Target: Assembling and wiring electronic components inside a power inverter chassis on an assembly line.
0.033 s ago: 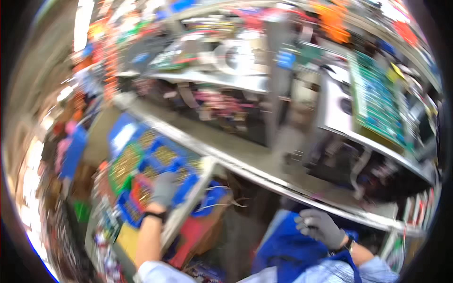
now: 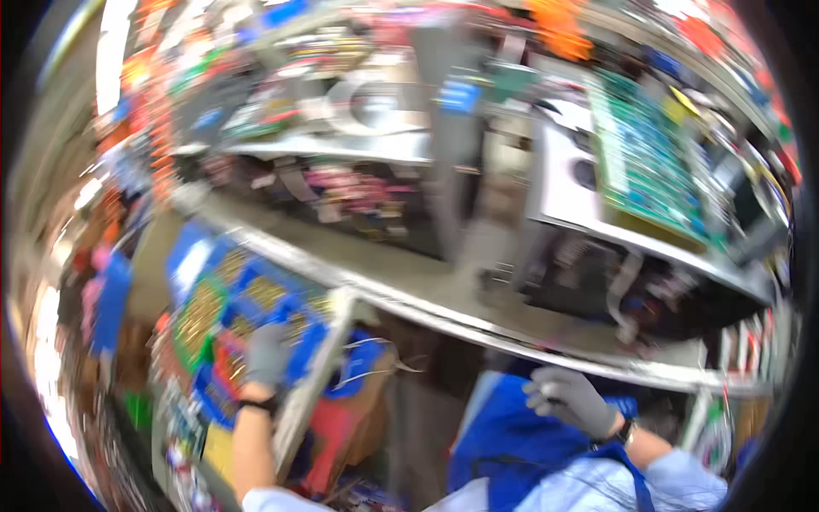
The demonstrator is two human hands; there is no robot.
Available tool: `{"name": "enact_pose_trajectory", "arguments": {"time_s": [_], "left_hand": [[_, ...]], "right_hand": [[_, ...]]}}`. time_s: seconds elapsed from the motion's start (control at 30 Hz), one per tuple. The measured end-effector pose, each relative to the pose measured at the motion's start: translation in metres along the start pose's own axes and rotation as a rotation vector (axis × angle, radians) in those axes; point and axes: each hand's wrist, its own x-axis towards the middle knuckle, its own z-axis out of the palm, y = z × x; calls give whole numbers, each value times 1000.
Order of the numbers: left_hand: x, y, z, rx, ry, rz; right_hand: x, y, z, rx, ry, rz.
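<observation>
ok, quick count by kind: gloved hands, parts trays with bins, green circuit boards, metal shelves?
Gloved hands: 2, the left hand on the tray and the right hand over blue cloth
Parts tray with coloured bins: 1
Green circuit board: 1
Metal shelves: 2, lower and upper
Total: 6; the picture is blurred, so smaller items are uncounted.

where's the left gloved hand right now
In the head view the left hand is at lower left, reaching into the rack of small blue, green and red parts bins, just below the long metal bench edge.
</observation>
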Motion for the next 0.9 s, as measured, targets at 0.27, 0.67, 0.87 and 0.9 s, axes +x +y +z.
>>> {"name": "enact_pose_trajectory", "arguments": {"time_s": [0.27,0.67,0.87,0.9], "left_hand": [[2,9,-21,-450,27,-348],[-6,261,-25,-1093,-197,-134],[-17,393,48,-1409,-571,-204],[-18,411,60,-1459,-583,-182]], "right_hand": [[-46,-12,-94,-526,516,-258],[38,17,-118,-1695,985,-691],[46,16,-117,-1343,999,-938],[42,17,-116,-1335,1010,-934]]}}
